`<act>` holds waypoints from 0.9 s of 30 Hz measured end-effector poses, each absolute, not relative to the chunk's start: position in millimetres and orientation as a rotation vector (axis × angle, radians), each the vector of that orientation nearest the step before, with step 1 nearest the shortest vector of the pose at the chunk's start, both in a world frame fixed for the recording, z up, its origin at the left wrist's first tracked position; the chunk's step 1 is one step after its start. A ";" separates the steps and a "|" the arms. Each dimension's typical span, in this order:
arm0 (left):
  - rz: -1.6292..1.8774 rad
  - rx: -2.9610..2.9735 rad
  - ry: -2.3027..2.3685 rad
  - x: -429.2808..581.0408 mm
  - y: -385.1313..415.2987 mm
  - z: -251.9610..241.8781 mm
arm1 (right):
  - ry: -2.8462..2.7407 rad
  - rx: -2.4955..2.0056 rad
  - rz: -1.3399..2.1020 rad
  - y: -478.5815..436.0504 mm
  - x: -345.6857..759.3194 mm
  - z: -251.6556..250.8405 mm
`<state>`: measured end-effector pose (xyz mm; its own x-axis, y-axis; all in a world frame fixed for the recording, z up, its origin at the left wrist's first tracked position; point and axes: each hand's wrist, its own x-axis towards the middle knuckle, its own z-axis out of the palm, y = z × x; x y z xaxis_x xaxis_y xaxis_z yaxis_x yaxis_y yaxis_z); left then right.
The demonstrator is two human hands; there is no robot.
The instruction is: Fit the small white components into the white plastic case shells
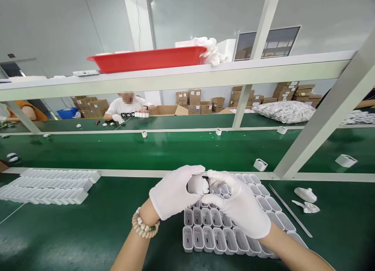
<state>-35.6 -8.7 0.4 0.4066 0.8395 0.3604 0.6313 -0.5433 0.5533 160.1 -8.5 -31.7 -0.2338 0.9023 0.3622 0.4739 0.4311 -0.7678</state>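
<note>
My left hand, in a white glove with a beaded bracelet at the wrist, is closed around a small white plastic housing. From the right, my gloved right hand meets it, fingers bent and pressed against the housing's open end, where a dark part shows. Whether the right fingers pinch a separate piece is hidden. Beneath both hands, rows of open white plastic cases stand on the green bench, some with a dark slot in the bottom.
Another block of white cases lies at left. On the right are a thin metal strip and crumpled white finger cots. Past the bench, a green conveyor carries scattered white housings. A slanted post and shelf with a red tray frame the view; a co-worker sits opposite.
</note>
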 end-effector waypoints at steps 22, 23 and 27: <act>0.630 2.601 1.185 -10.4 -2.1 -0.4 | -1.965 -1.109 0.972 -5.9 162.1 -28.6; 0.636 2.613 1.187 -10.3 -1.9 -0.5 | -1.954 -1.122 1.005 -5.7 162.1 -29.4; 0.637 2.533 1.218 -10.9 3.2 -8.1 | -1.664 -1.098 1.237 2.6 159.6 -33.1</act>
